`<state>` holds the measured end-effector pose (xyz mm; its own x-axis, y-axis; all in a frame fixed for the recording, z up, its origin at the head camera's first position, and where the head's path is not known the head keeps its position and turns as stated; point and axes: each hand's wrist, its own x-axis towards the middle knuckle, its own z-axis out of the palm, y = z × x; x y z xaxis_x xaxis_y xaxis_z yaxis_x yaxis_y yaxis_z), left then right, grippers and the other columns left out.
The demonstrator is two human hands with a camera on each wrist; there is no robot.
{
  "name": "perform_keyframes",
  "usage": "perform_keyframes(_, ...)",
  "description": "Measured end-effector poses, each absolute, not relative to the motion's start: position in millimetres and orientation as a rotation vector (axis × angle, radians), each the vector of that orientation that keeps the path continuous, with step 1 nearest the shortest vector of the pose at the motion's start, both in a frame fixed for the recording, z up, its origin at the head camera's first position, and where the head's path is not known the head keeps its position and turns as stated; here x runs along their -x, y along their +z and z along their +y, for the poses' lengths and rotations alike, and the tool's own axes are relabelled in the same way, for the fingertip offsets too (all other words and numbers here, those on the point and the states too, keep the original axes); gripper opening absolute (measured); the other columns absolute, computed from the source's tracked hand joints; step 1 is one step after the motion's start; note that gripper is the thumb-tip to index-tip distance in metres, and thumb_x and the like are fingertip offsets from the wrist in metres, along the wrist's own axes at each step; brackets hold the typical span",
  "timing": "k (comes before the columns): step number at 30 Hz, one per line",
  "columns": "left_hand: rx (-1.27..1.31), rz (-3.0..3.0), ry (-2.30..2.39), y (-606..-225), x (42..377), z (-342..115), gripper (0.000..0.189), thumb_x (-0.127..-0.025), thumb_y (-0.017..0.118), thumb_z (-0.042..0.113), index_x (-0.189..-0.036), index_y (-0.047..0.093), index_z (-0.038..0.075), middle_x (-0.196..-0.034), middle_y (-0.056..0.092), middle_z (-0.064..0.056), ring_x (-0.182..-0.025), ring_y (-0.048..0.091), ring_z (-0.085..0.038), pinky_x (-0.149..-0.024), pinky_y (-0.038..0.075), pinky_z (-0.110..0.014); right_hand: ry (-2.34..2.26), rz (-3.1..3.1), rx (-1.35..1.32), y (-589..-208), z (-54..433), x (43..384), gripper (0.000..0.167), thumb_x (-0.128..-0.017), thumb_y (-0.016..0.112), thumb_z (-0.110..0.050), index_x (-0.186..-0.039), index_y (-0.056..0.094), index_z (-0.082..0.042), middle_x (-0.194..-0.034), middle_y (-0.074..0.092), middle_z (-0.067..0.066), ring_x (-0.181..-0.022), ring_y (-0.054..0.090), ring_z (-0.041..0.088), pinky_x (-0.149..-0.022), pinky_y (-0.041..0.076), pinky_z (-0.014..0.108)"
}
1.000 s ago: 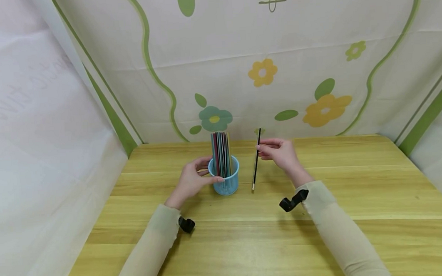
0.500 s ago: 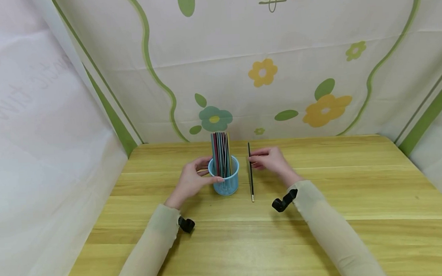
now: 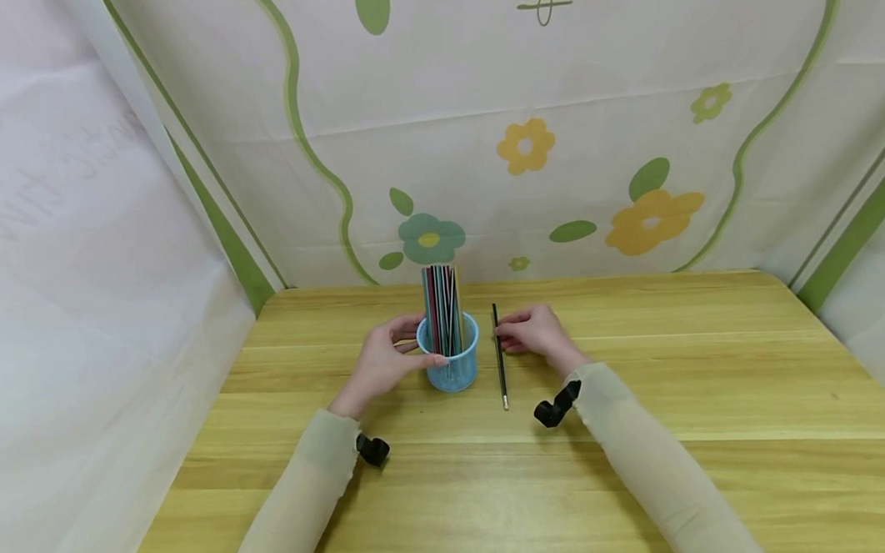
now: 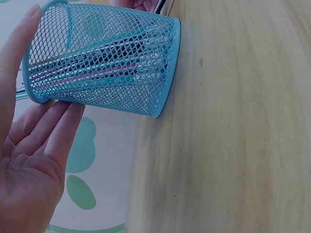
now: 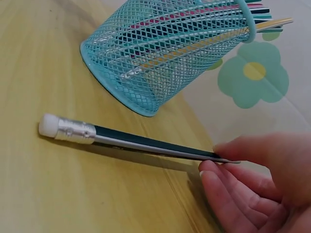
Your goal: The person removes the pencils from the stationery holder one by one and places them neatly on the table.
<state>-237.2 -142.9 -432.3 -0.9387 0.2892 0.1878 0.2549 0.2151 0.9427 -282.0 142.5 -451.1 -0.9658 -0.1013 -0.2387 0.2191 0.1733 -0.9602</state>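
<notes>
Only the right wrist view shows the pencil's [image 5: 141, 141] eraser end; pinched by the right hand [image 3: 531, 332], it has come lower beside the cup [image 3: 451, 361], seemingly on the table, and the left hand [image 3: 383, 361] grips that cup.

You've got loads of open table [image 3: 648, 466] on your near side and off to the right. The tight spot is the gap between the mesh cup [image 3: 450, 361] and the black pencil [image 3: 499, 357] lying just beside it; backdrop [image 3: 480, 141] closes the far edge.
</notes>
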Motion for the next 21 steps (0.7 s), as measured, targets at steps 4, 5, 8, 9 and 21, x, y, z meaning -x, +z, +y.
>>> perform_keyframes(4,-0.542,2.429,1.867,-432.5,237.2,-143.2,0.069,-0.073,0.096,0.021,-0.132,0.064,0.006,-0.12,0.068,-0.008,-0.111,0.066,-0.025,-0.101,0.052,-0.05,-1.867,2.205,-0.144,-454.5,140.3,282.4,0.033,-0.092,0.074,-0.002,-0.121,0.067,0.011,-0.099,0.073,0.023,-0.071,0.072,0.021,-0.068,0.064,0.033)
perform_keyframes(5,-0.541,2.43,1.865,-432.4,237.2,-143.2,0.07,-0.073,0.096,0.022,-0.133,0.064,0.006,-0.12,0.068,-0.008,-0.111,0.066,-0.025,-0.101,0.052,-0.05,-1.859,2.213,-0.147,-455.0,139.9,282.3,0.032,-0.092,0.075,-0.003,-0.12,0.068,0.011,-0.099,0.073,0.023,-0.07,0.072,0.02,-0.068,0.064,0.032)
perform_keyframes(8,-0.543,2.425,1.86,-431.6,237.1,-143.4,0.07,-0.073,0.096,0.022,-0.133,0.063,0.006,-0.121,0.068,-0.008,-0.112,0.066,-0.026,-0.101,0.052,-0.05,-1.842,2.236,-0.154,-456.1,138.9,282.4,0.031,-0.091,0.075,-0.003,-0.119,0.069,0.01,-0.096,0.074,0.021,-0.069,0.072,0.02,-0.065,0.063,0.031)
perform_keyframes(9,-0.542,2.424,1.859,-431.5,237.1,-143.5,0.07,-0.073,0.096,0.022,-0.133,0.063,0.006,-0.121,0.067,-0.008,-0.112,0.065,-0.027,-0.101,0.052,-0.049,-1.837,2.244,-0.16,-456.2,138.5,282.4,0.031,-0.091,0.076,-0.003,-0.118,0.07,0.01,-0.095,0.074,0.02,-0.068,0.072,0.02,-0.064,0.063,0.031)
perform_keyframes(21,-0.542,2.436,1.838,-431.6,238.0,-145.1,0.069,-0.073,0.096,0.022,-0.133,0.064,0.008,-0.122,0.067,-0.008,-0.114,0.065,-0.029,-0.1,0.053,-0.047,-1.774,2.32,-0.177,-452.5,133.9,280.3,0.027,-0.091,0.076,-0.004,-0.115,0.072,0.008,-0.093,0.075,0.019,-0.07,0.073,0.021,-0.064,0.063,0.03)
